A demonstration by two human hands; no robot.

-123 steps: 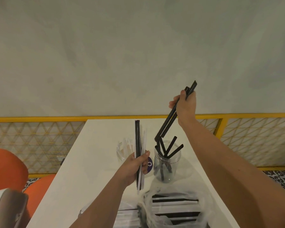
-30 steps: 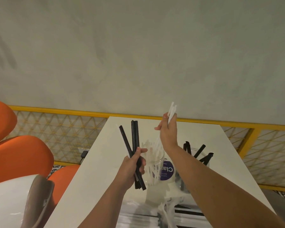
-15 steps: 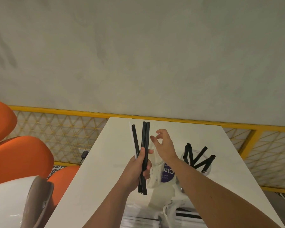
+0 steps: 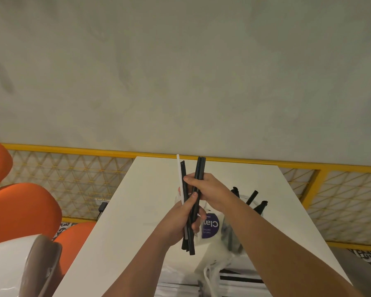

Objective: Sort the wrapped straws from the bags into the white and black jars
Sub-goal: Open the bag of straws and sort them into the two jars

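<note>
The black straws [image 4: 201, 168], pinched by the fingers [image 4: 189, 179] of the right hand [image 4: 212, 189], were best drawn straight up out of the left hand [image 4: 178, 219], clenched round the bundle, with the white straw [image 4: 178, 168] held back.

A single wide-angle view is taken from the head, close above the desk [image 4: 141, 211]. It is aimed forward and slightly down: the left hand [image 4: 180, 219] and right hand [image 4: 210, 189] are seen near and low, and the wall [image 4: 180, 71] fills the upper half.
</note>
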